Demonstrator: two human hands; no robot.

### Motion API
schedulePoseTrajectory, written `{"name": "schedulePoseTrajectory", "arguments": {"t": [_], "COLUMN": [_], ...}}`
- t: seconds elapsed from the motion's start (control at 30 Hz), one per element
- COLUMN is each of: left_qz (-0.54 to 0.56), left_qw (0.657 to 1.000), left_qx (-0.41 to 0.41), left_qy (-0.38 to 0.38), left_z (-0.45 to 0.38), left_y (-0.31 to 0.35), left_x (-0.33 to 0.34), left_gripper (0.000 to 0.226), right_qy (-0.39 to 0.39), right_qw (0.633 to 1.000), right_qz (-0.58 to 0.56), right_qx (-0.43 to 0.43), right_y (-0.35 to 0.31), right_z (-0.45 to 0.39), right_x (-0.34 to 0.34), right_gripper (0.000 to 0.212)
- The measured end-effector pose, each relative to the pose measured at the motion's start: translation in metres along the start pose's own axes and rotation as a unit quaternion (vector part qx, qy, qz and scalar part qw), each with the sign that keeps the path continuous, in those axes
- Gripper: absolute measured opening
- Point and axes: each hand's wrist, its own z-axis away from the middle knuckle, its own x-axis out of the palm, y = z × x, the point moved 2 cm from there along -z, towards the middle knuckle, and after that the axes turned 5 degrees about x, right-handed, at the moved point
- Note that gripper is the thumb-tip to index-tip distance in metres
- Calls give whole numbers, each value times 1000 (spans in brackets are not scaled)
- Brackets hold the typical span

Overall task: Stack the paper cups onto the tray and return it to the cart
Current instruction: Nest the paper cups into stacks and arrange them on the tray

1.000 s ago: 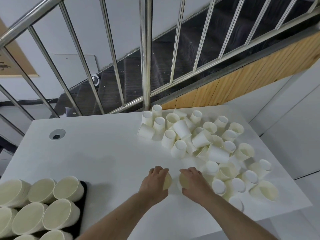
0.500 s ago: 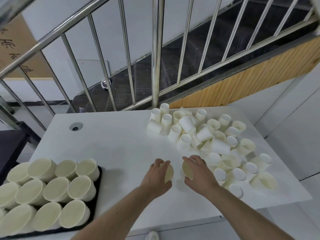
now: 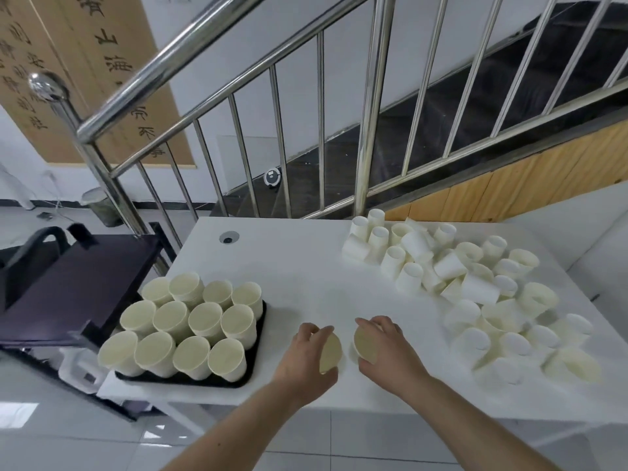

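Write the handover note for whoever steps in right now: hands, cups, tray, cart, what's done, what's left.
Left hand: grips one paper cup on its side, mouth facing right.
Right hand: grips another cup, mouth facing left; the two mouths face each other, not yet nested.
Black tray: on the white table, at its near left corner, packed with rows of stacked cups.
Loose cups: a big scattered pile on the table's right side, some upright, some tipped over.
Cart: dark, just left of the table.
Done: the tray's stacks.
Left: stack the two held cups and the pile onto the tray, then return it to the cart.
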Motion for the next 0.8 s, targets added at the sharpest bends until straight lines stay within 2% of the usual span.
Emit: {"name": "schedulePoseTrajectory", "arguments": {"t": [0.3, 0.53, 0.8], "left_qz": [-11, -16, -24], "left_qw": [996, 994, 994], "left_qx": [-2, -20, -31], "left_qy": [83, 102, 106], "left_z": [34, 57, 69], "left_y": [-76, -142, -196], "left_x": [-65, -105, -130], "left_gripper": [69, 68, 68], "right_qy": [-11, -19, -34], "right_qw": [999, 998, 997], "right_qz": [3, 0, 4], "right_qx": [-46, -56, -69], "right_y": [-100, -171, -222], "right_z": [-10, -22, -33], "right_x": [28, 56, 85], "right_gripper": [70, 68, 72]}}
